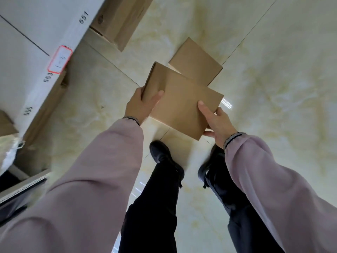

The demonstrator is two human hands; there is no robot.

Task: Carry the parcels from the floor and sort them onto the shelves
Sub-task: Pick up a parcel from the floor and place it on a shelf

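Both hands grasp one flat brown parcel (179, 101) above the tiled floor (273, 70): the left hand (143, 105) clamps its left end, thumb on top, and the right hand (218, 123) pinches its near right corner, thumb on top and fingers beneath. A second parcel (196, 61) lies on the floor just beyond the held one, and the white shelf (36, 33), numbered 551, 553 and 555 along its edge, stands to its left with another box (118, 19) below it.
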